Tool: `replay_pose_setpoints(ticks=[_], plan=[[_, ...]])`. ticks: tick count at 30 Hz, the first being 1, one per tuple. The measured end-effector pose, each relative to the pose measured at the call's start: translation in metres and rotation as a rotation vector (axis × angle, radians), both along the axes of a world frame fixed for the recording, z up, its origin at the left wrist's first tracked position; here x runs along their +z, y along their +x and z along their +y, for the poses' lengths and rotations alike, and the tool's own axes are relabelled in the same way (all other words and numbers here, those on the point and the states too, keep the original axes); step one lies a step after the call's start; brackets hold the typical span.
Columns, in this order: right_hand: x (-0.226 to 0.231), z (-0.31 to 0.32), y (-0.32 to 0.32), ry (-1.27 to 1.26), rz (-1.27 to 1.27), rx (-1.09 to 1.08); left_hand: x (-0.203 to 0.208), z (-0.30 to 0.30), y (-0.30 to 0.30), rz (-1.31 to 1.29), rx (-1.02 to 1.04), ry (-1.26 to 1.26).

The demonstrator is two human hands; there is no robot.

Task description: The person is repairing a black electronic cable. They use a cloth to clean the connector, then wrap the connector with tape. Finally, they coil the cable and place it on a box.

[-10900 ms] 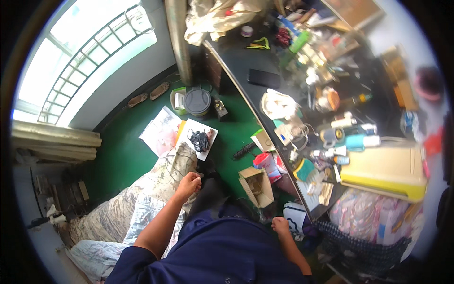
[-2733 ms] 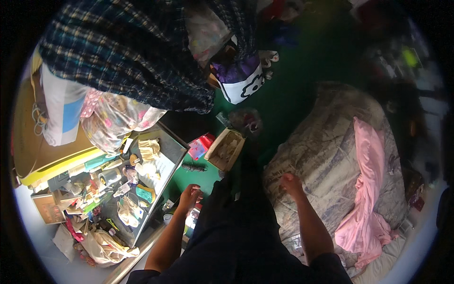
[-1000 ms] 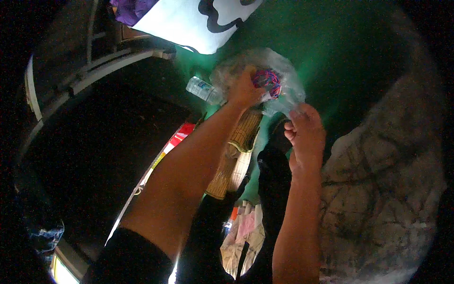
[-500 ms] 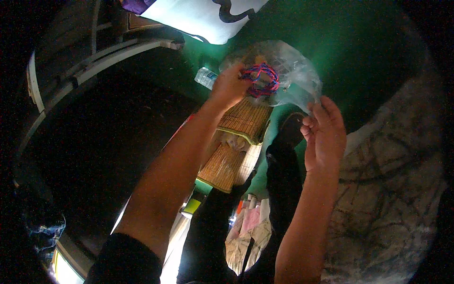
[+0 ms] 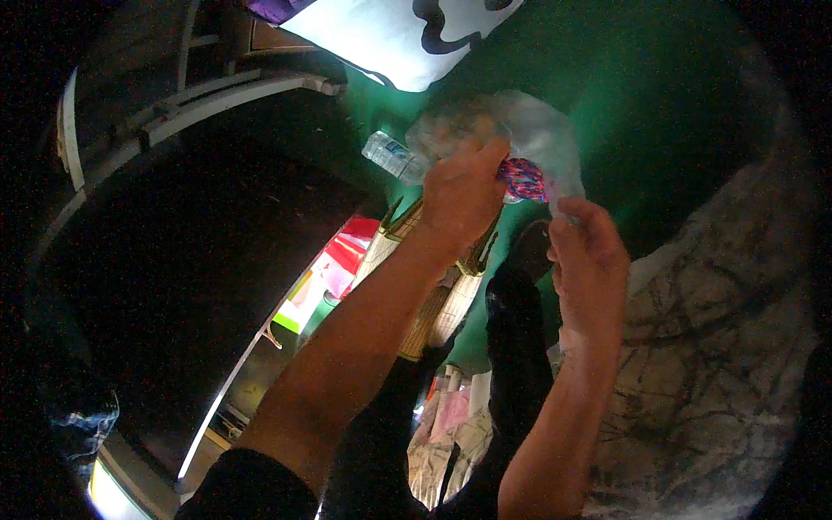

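My left hand (image 5: 464, 191) is closed on a bundle of red and blue cord (image 5: 525, 180), which sticks out to the right of the fingers. Behind and around the bundle spreads a clear plastic bag (image 5: 544, 130), thin and crumpled. My right hand (image 5: 591, 251) pinches the near right edge of this bag. The cord's right end lies close to the right fingertips, at the bag's mouth; whether it is inside the bag I cannot tell. Just left of my left hand, a clear plastic bottle (image 5: 392, 156) lies on the green floor.
Below my left hand stands a woven bamboo-slat item (image 5: 433, 316), partly hidden by my forearm. Red and pink packages (image 5: 342, 260) lie to its left. A white bag with a black mark (image 5: 381, 39) stands at the far side. Patterned cloth (image 5: 702, 373) spreads on the right.
My left hand has moved right and nearer with the cord, which now looks bunched up by the bag's mouth. My right hand has stayed at the bag's edge, slightly lower.
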State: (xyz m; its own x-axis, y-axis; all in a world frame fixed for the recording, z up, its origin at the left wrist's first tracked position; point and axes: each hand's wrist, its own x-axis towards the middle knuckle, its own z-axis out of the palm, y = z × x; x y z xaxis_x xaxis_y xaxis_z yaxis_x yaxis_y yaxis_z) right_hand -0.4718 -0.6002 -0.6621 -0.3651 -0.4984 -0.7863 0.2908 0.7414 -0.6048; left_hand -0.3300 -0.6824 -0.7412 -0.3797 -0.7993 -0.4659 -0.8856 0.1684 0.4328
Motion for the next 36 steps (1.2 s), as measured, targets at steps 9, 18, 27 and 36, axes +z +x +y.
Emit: replay_pose_setpoints(ticks=[9, 18, 27, 36], plan=[[0.023, -0.009, -0.009, 0.055, -0.003, -0.018, -0.01, 0.007, 0.007, 0.049, 0.342, -0.123], [0.035, -0.008, 0.008, -0.031, -0.103, -0.065, -0.021, 0.022, -0.012, 0.163, 0.348, 0.086], [0.048, -0.004, 0.015, -0.051, -0.014, -0.079, -0.037, 0.028, 0.013, 0.206, -0.084, 0.421], [0.06, -0.022, 0.013, -0.175, -0.006, -0.164, -0.083, -0.071, 0.152, -0.296, 0.368, 0.858]])
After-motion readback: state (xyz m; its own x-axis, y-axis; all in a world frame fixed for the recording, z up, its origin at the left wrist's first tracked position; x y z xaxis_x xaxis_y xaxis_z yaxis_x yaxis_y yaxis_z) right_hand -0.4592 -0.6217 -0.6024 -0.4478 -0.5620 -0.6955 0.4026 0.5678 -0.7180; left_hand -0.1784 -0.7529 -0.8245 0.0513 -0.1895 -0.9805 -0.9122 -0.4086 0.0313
